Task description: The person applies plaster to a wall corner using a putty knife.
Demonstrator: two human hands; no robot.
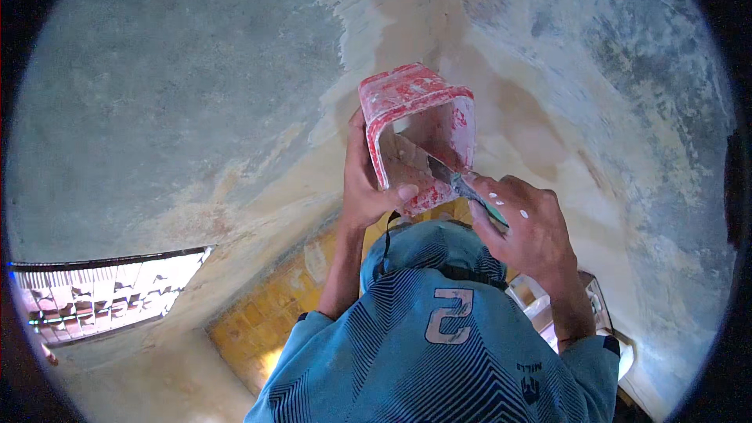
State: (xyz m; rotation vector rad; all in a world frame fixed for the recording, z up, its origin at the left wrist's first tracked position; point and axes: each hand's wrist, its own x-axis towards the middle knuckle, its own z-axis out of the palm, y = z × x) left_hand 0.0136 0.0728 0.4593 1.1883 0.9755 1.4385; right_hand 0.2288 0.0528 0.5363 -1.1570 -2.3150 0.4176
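Observation:
A red square plastic tub [407, 88], smeared with whitish plaster, is tipped so that its open mouth faces me. My left hand [368, 192] grips it from the left side, with the thumb at the lower rim. In my right hand [526, 223] is a putty knife [442, 172] with a green handle, held in closed fingers. Its blade reaches into the tub's mouth, close to the inner wall. White specks dot the back of my right hand. How much material lies inside the tub I cannot tell.
Two walls meet in a corner ahead: a grey-green left wall [172, 110] and a patchy right wall [611, 86], with pale filler along the corner. A barred window [110, 294] is at lower left. Below are yellow floor tiles [266, 313] and a pale framed object [599, 305].

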